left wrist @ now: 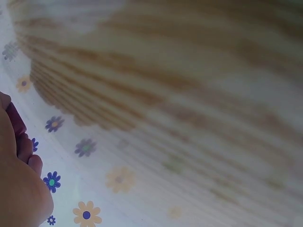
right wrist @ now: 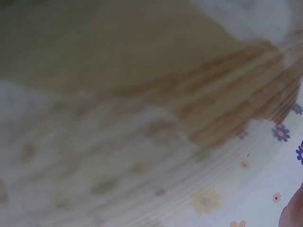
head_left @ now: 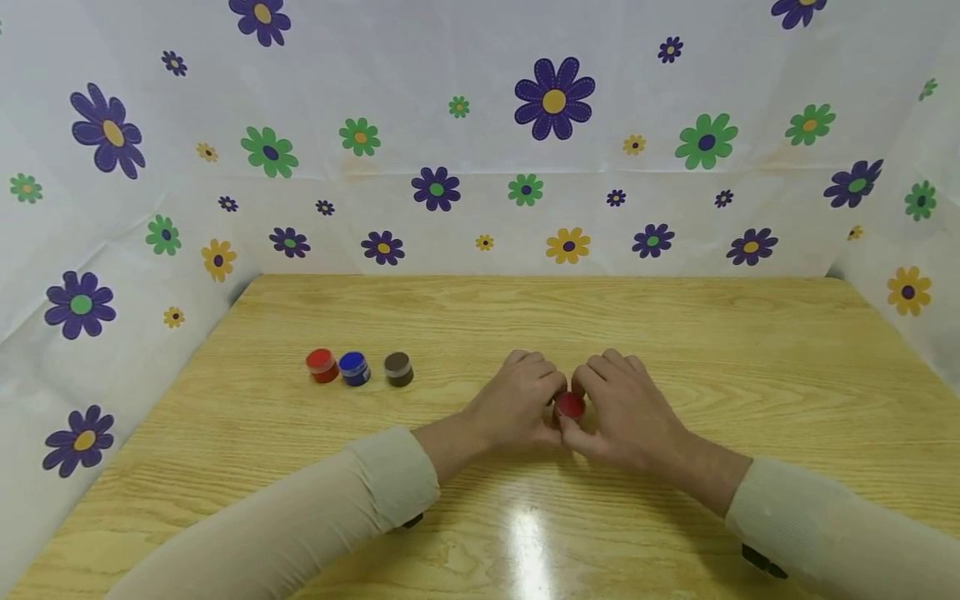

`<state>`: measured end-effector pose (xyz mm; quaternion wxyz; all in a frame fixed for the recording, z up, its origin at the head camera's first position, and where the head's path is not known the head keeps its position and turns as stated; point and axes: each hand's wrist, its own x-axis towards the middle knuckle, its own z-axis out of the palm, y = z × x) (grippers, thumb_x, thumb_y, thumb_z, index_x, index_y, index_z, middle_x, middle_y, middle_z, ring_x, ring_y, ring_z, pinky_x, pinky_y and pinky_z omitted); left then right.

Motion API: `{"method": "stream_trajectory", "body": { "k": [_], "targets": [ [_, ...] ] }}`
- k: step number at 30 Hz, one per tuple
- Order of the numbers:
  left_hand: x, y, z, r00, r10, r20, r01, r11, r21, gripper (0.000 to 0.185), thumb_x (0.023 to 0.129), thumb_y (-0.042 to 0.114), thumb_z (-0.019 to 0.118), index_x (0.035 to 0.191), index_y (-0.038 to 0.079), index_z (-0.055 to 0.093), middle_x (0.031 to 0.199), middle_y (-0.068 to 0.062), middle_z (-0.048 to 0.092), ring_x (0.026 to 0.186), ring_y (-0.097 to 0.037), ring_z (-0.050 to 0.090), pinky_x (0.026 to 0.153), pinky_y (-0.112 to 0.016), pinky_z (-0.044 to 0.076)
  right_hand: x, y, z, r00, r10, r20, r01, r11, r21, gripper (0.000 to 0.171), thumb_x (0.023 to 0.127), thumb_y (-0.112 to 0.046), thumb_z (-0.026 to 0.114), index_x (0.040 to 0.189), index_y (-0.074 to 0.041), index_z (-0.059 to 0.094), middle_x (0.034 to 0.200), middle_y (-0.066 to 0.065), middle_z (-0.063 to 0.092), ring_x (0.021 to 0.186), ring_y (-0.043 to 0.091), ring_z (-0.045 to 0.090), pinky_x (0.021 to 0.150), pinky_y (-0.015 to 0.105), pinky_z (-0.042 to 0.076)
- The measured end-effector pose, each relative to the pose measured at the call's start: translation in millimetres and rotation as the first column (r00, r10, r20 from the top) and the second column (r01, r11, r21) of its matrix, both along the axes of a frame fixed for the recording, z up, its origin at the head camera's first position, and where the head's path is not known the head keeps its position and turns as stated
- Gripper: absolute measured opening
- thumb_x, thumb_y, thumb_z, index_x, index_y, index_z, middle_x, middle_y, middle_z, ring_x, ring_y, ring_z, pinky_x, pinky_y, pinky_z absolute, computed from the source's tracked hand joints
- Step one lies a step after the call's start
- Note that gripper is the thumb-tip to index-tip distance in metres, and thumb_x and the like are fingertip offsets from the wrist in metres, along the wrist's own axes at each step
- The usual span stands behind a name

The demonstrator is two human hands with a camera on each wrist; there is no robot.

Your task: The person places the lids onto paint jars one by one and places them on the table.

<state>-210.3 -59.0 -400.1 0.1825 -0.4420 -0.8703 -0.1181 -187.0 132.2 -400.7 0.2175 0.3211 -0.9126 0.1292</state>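
Observation:
A small round jar with a dark red top sits between both hands, low over the table or on it; I cannot tell which. From the left, my left hand grips its side with curled fingers. My right hand holds it from the other side, thumb in front and index finger behind. In the left wrist view, part of the dark red jar shows by the fingers of the left hand. Only a sliver of the right hand enters the right wrist view.
To the left stand a red jar, a blue jar and a brown jar in a loose row. They rest on a wood-grain table. A white flower-print cloth encloses the back and sides.

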Motion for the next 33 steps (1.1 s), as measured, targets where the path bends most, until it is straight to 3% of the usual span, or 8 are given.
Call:
{"method": "stream_trajectory", "body": {
  "k": [6,11,14,20,26,33],
  "targets": [
    [0.6,0.8,0.5,1.0,-0.011,-0.016,0.011,1.0,-0.006,0.029,0.075,0.039,0.079,0.081,0.015,0.063,0.076,0.007,0.06,0.076,-0.01,0.05,0.084,-0.028,0.042,-0.4,0.2,0.5,1.0,-0.011,0.014,0.01,1.0,0.025,0.025,0.079,-0.04,0.067,0.076,-0.018,0.055,0.074,-0.007,0.051,0.075,0.014,0.042,0.072,0.032,0.035],
    [1.6,1.9,0.9,1.0,-0.011,-0.016,0.011,1.0,-0.029,0.028,0.076,0.04,0.076,0.082,0.016,0.063,0.078,0.007,0.061,0.079,-0.01,0.053,0.086,-0.029,0.042,0.0,0.7,1.7,0.998,-0.051,0.034,0.048,0.996,0.073,0.039,0.083,-0.05,0.065,0.066,-0.02,0.048,0.065,-0.009,0.042,0.069,0.014,0.039,0.072,0.033,0.031],
    [2.4,1.2,1.2,1.0,0.007,0.006,-0.007,0.999,-0.032,0.028,0.076,0.04,0.076,0.082,0.015,0.063,0.079,0.007,0.062,0.08,-0.011,0.054,0.087,-0.03,0.042,0.5,0.2,1.8,0.995,-0.084,0.052,0.08,0.994,0.077,0.041,0.085,-0.057,0.062,0.071,-0.019,0.053,0.07,-0.007,0.05,0.073,0.016,0.042,0.076,0.036,0.031],
    [1.6,-0.6,0.3,0.998,0.05,0.038,-0.049,0.998,-0.027,0.03,0.075,0.039,0.079,0.084,0.015,0.065,0.077,0.007,0.06,0.079,-0.011,0.052,0.084,-0.03,0.041,-0.3,0.5,-0.2,0.996,-0.06,0.062,0.058,0.998,0.031,0.026,0.082,-0.044,0.062,0.085,-0.018,0.062,0.088,-0.003,0.06,0.083,0.017,0.045,0.08,0.041,0.03],
    [1.3,0.3,0.3,0.998,0.045,0.032,-0.044,0.999,-0.026,0.029,0.075,0.039,0.078,0.083,0.015,0.063,0.076,0.008,0.057,0.078,-0.011,0.05,0.084,-0.029,0.04,-0.6,1.1,-0.3,1.0,-0.027,0.0,0.027,0.999,0.034,0.022,0.08,-0.039,0.063,0.078,-0.018,0.058,0.08,-0.005,0.055,0.078,0.016,0.044,0.079,0.039,0.03],
    [2.2,1.6,-0.4,0.999,0.036,0.025,-0.035,0.999,-0.032,0.025,0.075,0.037,0.075,0.081,0.016,0.062,0.075,0.008,0.058,0.076,-0.01,0.049,0.083,-0.029,0.04,0.1,1.4,0.2,0.999,-0.047,0.011,0.046,0.997,0.054,0.028,0.079,-0.042,0.065,0.072,-0.017,0.054,0.073,-0.007,0.049,0.076,0.016,0.043,0.079,0.04,0.03]
  ]
}}
